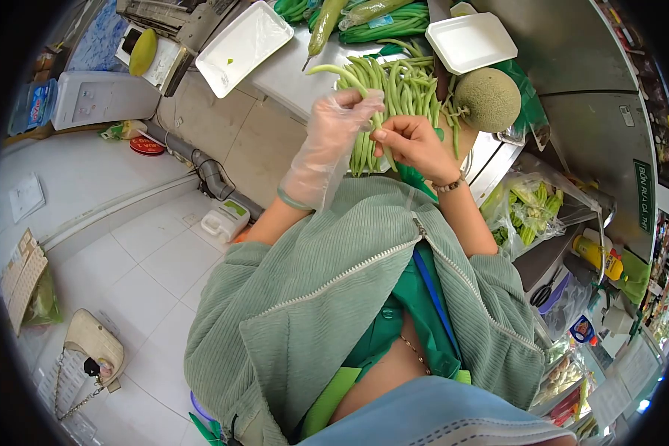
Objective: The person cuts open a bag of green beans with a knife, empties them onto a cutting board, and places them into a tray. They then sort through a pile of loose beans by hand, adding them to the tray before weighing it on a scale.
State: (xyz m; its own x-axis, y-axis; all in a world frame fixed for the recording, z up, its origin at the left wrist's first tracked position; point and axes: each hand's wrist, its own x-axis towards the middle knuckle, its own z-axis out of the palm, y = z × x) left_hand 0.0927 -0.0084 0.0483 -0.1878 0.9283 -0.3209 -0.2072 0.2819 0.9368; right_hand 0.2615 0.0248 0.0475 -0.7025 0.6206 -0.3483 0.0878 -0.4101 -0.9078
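My left hand (333, 130), in a clear plastic glove, is closed around a long green bean (333, 69). The bean curves up past its fingers. My right hand (416, 146), bare with a beaded bracelet at the wrist, pinches with thumb and forefinger close beside the left, at the lower part of the same bean. Just behind both hands lies a heap of green beans (405, 93) on the metal table (290, 78). Some beans below the hands rest on a white tray, mostly hidden.
A netted melon (487, 99) sits right of the heap, below a white foam tray (471, 43). Another white tray (244, 47) is at the upper left. Wrapped long green vegetables (386, 21) lie at the back. Bagged greens (531, 208), scissors (545, 291) and a yellow bottle (596, 256) are at right.
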